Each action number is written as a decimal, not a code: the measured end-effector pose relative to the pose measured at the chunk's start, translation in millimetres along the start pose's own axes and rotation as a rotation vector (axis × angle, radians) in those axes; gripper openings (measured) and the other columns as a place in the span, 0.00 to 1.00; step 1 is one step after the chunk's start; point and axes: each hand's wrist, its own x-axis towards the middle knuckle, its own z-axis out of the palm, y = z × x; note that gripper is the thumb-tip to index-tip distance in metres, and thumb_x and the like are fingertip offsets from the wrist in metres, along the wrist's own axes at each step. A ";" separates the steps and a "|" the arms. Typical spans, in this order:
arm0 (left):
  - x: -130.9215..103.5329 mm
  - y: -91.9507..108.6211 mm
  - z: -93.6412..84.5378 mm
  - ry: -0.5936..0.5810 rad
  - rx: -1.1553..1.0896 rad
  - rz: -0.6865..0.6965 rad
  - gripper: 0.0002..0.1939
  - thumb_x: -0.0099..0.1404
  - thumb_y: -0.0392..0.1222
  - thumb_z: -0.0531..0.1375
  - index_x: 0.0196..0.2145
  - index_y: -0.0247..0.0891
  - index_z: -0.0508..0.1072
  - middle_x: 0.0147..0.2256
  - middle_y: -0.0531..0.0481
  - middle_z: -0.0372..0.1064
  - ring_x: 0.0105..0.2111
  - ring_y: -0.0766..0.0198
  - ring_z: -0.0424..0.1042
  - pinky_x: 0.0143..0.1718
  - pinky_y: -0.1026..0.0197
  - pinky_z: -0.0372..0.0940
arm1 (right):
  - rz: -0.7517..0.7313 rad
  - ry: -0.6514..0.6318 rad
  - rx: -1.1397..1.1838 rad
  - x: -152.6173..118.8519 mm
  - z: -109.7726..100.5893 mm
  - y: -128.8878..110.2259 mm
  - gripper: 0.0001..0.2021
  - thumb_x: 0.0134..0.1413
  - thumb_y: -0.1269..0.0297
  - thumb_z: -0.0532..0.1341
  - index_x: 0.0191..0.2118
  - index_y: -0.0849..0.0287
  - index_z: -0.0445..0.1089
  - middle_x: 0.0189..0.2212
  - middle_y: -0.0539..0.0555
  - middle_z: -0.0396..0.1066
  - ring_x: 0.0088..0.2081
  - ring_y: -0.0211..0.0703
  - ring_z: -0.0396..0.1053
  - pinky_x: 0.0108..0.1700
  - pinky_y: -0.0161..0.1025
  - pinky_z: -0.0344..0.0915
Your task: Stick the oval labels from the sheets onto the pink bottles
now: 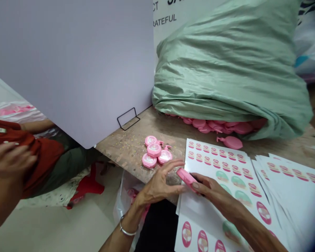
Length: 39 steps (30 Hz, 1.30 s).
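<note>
Both hands meet over the near edge of the table (126, 147), at the corner of the sticker sheet (225, 168). My left hand (157, 183) and right hand (212, 190) pinch one pink cap (186, 177) between them: left fingertips close on its near end, right thumb and fingers grip its far side. The cap is tilted, edge-on to me, held just above the sheet; its face is not visible, so I cannot tell if it carries a label. Just beyond my left hand lies a pile (154, 154) of four caps, faces up, each with a round label, touching one another. Further back, more bare pink caps spill from under a green sack (231, 66); one lies alone (231, 142) near the sheet's top edge. A second stack of sheets (294, 182) fans to the right. Judgement: step in hand is labelling this cap, mid-cycle. Next move likely calls for turning the cap face-up, peeling one sticker cleanly and centring it without creasing. A co-worker's hand (7, 164), blurred, shows at far left, well apart, beside a white board (73, 63).
</note>
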 end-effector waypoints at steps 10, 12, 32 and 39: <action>-6.6 -22.7 31.1 0.291 -0.606 -0.370 0.18 0.54 0.46 0.69 0.39 0.34 0.73 0.34 0.46 0.75 0.31 0.66 0.72 0.34 0.66 0.65 | 0.032 0.205 -0.041 -18.2 8.4 1.8 0.22 0.54 0.40 0.56 0.33 0.57 0.68 0.26 0.50 0.65 0.28 0.39 0.59 0.30 0.36 0.58; -6.4 -20.6 34.1 0.300 -0.616 -0.384 0.17 0.55 0.46 0.68 0.38 0.33 0.73 0.32 0.47 0.75 0.29 0.67 0.71 0.33 0.67 0.64 | -0.025 0.247 -0.081 -19.9 9.5 -0.8 0.22 0.54 0.42 0.58 0.40 0.57 0.70 0.32 0.52 0.69 0.33 0.42 0.64 0.34 0.38 0.62; -14.8 -8.5 42.8 0.403 -0.944 -0.663 0.20 0.67 0.50 0.55 0.51 0.34 0.67 0.47 0.36 0.74 0.40 0.56 0.76 0.36 0.55 0.73 | -0.270 0.463 -0.686 -67.1 -10.2 31.6 0.24 0.53 0.53 0.63 0.54 0.53 0.64 0.49 0.59 0.70 0.48 0.53 0.70 0.47 0.49 0.70; -11.1 -9.5 32.0 0.440 -0.858 -0.600 0.16 0.63 0.36 0.60 0.49 0.31 0.67 0.46 0.36 0.75 0.38 0.56 0.77 0.35 0.56 0.75 | -0.279 0.266 -1.270 -148.1 9.8 96.6 0.48 0.36 0.74 0.63 0.67 0.51 0.49 0.40 0.58 0.74 0.38 0.57 0.71 0.40 0.51 0.68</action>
